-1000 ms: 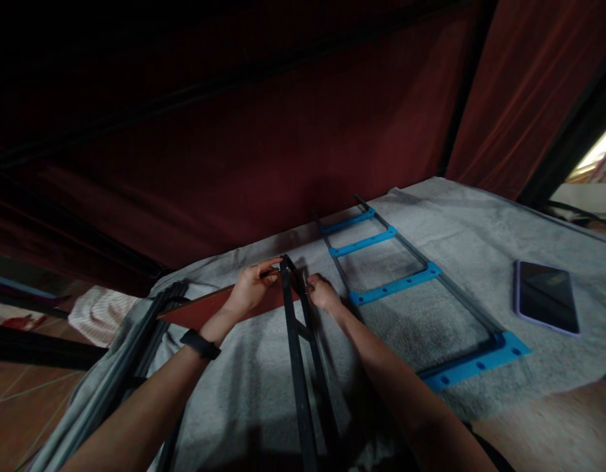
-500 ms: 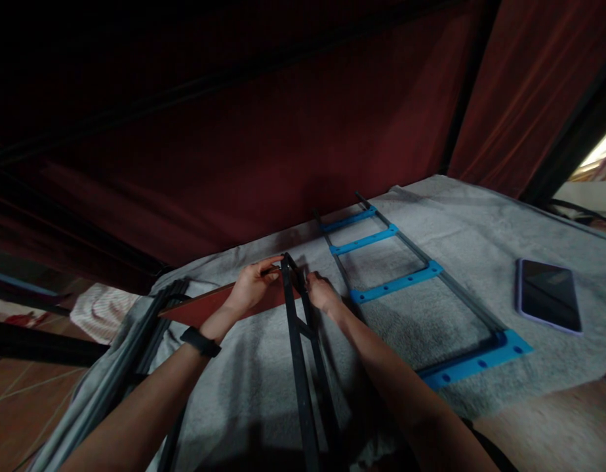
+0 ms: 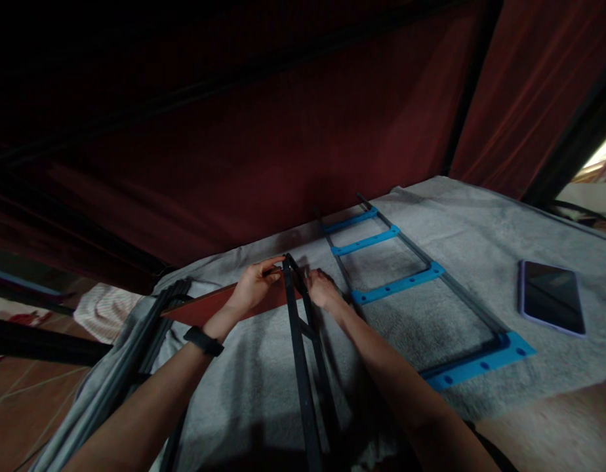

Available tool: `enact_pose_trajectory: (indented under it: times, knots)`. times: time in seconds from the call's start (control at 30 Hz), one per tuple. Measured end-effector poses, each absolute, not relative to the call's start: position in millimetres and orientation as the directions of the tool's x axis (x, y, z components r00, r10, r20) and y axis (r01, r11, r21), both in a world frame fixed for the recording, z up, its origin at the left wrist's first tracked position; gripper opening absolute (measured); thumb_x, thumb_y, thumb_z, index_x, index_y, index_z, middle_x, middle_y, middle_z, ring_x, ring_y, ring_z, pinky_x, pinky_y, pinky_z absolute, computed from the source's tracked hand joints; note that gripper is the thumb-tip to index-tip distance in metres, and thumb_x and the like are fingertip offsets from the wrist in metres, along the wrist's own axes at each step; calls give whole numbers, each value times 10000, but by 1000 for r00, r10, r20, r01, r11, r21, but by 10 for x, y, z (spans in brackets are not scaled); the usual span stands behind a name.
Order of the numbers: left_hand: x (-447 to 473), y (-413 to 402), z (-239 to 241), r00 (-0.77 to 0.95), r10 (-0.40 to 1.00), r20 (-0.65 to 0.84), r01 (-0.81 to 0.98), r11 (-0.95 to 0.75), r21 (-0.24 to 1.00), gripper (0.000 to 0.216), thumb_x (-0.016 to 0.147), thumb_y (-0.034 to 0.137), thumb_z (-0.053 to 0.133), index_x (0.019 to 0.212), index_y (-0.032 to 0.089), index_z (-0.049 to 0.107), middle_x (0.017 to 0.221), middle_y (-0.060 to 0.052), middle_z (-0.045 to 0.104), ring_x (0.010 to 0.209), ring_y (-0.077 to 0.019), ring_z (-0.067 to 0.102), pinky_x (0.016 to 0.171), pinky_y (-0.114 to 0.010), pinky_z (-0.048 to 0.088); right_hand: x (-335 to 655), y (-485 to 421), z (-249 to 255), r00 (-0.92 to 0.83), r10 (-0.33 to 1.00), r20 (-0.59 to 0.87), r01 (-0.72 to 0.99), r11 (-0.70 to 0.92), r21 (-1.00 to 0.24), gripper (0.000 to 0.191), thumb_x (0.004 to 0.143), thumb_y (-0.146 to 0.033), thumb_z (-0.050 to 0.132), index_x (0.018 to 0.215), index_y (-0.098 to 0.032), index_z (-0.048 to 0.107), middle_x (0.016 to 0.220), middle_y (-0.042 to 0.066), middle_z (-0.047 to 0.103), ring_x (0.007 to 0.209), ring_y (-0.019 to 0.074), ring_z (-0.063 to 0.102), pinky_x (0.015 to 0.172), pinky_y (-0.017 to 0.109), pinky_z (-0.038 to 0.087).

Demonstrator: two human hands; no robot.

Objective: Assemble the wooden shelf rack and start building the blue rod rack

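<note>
The black metal frame [image 3: 303, 354], two thin rails joined by short crosspieces, runs lengthwise straight away from my body, and its far tip sits between my two hands. Both hands are equally near that tip, close together with only the rails between them. My left hand [image 3: 254, 286] is pinched around the right end of the reddish-brown flat board [image 3: 204, 306], which stretches off to the left, almost square to the frame. My right hand [image 3: 323, 289] curls against the tip's other side; I cannot tell whether it grips. Everything rests on a grey towel [image 3: 244, 393]. Right of my right hand lies a flat frame with blue bars [image 3: 396, 282], and farther right a dark phone [image 3: 551, 298].
</note>
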State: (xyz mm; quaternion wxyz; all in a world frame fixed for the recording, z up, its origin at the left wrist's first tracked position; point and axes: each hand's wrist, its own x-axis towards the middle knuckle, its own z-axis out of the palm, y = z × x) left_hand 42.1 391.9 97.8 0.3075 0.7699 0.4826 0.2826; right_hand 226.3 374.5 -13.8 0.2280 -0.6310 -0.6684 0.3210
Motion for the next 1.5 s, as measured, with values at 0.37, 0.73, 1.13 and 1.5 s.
enact_pose_trajectory:
  times: [0.37,0.73,1.13,1.5]
  knots:
    - [412,3923,985,391,909,143,599,-369,711,485,815,309,622,1272,165,691,996,-75,762,819,-196,670,743,-295,527,2265,3745,-134,-99,985,-141,700,-32,-713,349,1049,-352,360,1251,-151,561,1180,170,701,1084,251,683,856,309,469]
    - [438,3905,1010,384,912,141,611,-366,702,484,816,307,610,1270,158,690,918,-63,746,772,-188,646,716,-285,504,2278,3753,-119,-77,988,-136,729,-37,-683,403,1050,-399,349,1259,-140,575,1200,192,696,1120,276,678,896,334,472]
    - [415,3906,988,405,903,142,622,-386,681,478,846,328,603,1290,167,678,802,-37,699,701,-167,599,648,-264,469,2274,3760,-124,-77,985,-157,731,-52,-681,358,1018,-316,406,1258,-135,602,1199,177,712,1115,265,683,879,312,482]
    - [394,3927,970,422,894,148,598,-397,696,476,838,337,631,1284,177,681,904,-62,749,783,-196,663,725,-299,532,2279,3793,-161,-87,981,-176,700,-66,-712,291,979,-244,474,1191,-146,647,1132,163,737,1024,231,715,822,274,495]
